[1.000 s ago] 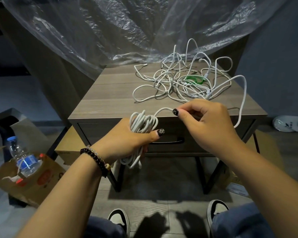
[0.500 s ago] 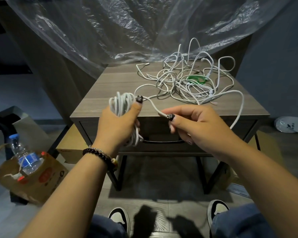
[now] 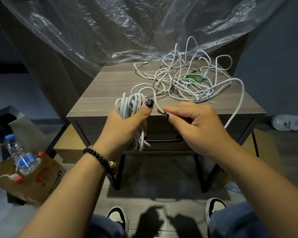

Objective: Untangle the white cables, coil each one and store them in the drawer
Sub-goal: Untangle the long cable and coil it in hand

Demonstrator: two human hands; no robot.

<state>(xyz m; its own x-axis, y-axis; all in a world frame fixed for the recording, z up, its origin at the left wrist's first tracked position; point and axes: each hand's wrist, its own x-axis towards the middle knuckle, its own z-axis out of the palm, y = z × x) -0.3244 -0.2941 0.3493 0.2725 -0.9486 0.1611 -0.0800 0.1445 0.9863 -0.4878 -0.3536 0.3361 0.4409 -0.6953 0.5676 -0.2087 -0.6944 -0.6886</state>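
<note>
Left hand (image 3: pixel 126 124): fingers curled round a coil (image 3: pixel 130 107) of white cable, thumb pressed over the loops, held in front of the closed drawer (image 3: pixel 163 134); the loops hang slack below the fist, so the cable is judged light, limp and apt to spring apart unless clamped across all turns. Right hand (image 3: pixel 194 124): thumb and forefinger pinch the free strand (image 3: pixel 154 100) just beside the coil; that strand runs right and loops back up to the worktop (image 3: pixel 110 86). Tangle (image 3: pixel 187 79): remaining white cables heaped at the worktop's rear right, a green tie (image 3: pixel 193 77) among them; best taken by a plug end, pulled gently, since snagging is likely.
</note>
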